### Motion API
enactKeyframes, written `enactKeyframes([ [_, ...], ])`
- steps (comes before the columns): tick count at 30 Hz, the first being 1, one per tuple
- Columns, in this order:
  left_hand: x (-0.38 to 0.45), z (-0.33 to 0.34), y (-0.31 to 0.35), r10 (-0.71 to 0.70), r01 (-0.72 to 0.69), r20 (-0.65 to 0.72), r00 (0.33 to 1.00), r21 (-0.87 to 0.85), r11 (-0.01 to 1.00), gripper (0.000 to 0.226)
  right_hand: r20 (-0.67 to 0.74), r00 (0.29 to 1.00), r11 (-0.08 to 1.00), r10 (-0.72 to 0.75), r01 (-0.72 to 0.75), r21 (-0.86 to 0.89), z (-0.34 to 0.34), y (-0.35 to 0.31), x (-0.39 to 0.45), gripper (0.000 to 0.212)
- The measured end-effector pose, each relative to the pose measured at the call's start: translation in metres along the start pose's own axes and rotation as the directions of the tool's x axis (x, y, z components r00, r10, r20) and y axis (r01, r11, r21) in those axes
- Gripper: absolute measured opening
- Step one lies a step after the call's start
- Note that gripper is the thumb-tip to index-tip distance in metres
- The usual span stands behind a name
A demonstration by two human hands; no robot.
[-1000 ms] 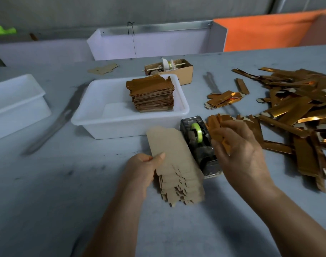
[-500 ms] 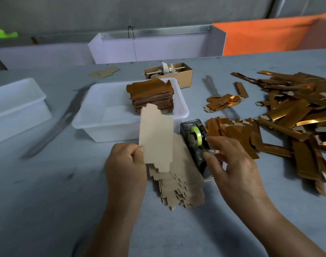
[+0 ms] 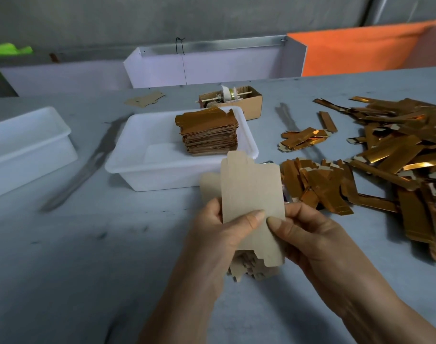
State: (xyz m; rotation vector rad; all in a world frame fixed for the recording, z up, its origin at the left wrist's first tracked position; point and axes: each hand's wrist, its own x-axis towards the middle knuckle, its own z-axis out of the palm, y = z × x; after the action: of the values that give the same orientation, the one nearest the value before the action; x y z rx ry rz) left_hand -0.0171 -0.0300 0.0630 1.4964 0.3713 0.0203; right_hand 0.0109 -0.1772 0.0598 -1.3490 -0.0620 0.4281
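Left hand and right hand, low in view at 6 o'clock, both gripping one flat kraft-brown carton blank. Left thumb laid across its lower face, left fingers wrapped at its left edge. Right thumb pressed just beside the left one, right fingers curled at the right edge. Blank held upright above the table, plain side toward the camera, notched tabs at top and bottom. Directly beneath the hands, flat on the table, a fanned pile of like blanks.

Grey table filling most of the view. At 3 o'clock, spread wide, a loose heap of gold-foil cartons. At 11 o'clock from the hands, a white plastic tub. At 9 o'clock of the view, cut by the frame edge, a second white tub, well apart from the first. Inside the first tub, against its right wall, a neat stack of gold-foil blanks. At 2 o'clock from the hands, just beside the held blank, a smaller clump of gold cartons. At 12 o'clock, behind the first tub, a small open cardboard box with a thin stick across its rim. At 1 o'clock, a few gold cartons lying apart from the heap. At 11 o'clock, far back, a lone brown blank flat on the table.
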Motion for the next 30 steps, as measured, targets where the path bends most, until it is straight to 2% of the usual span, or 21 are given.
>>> enactKeyframes([
  [4, 0.003, 0.003, -0.003, -0.008, 0.008, -0.005, 1.0, 0.015, 1.0, 0.041, -0.023, 0.999, 0.999, -0.025, 0.024, -0.042, -0.004, 0.002, -0.004, 0.016],
  [8, 0.004, 0.006, -0.007, -0.06, 0.06, -0.008, 0.998, 0.008, 0.998, 0.047, -0.049, 0.996, 0.989, -0.069, 0.062, -0.131, -0.005, 0.002, -0.006, 0.01],
  [11, 0.003, 0.009, -0.008, -0.068, 0.068, -0.013, 0.998, -0.005, 0.998, 0.031, -0.106, 0.985, 0.953, -0.138, 0.103, -0.286, -0.005, 0.004, -0.006, 0.008],
  [14, 0.004, 0.008, -0.008, -0.085, 0.085, -0.014, 0.996, -0.02, 0.996, 0.025, -0.107, 0.974, 0.872, -0.201, 0.128, -0.472, -0.006, 0.006, -0.005, 0.009],
  [17, 0.002, 0.01, -0.007, -0.066, 0.066, -0.035, 0.997, -0.024, 0.998, 0.023, -0.104, 0.976, 0.875, -0.193, 0.123, -0.469, -0.007, 0.006, -0.005, 0.008],
  [20, 0.0, 0.015, -0.009, 0.01, -0.009, -0.106, 0.994, 0.003, 1.0, 0.022, -0.1, 0.977, 0.883, -0.188, 0.124, -0.453, -0.008, 0.006, -0.006, 0.01],
  [23, -0.002, 0.016, -0.01, 0.069, -0.063, -0.125, 0.99, 0.05, 0.997, 0.025, -0.097, 0.967, 0.858, -0.236, 0.16, -0.488, -0.008, 0.007, -0.007, 0.01],
  [30, -0.001, 0.012, -0.008, -0.008, 0.006, -0.073, 0.997, -0.018, 1.0, 0.017, -0.079, 0.965, 0.829, -0.248, 0.17, -0.532, -0.008, 0.009, -0.008, 0.009],
])
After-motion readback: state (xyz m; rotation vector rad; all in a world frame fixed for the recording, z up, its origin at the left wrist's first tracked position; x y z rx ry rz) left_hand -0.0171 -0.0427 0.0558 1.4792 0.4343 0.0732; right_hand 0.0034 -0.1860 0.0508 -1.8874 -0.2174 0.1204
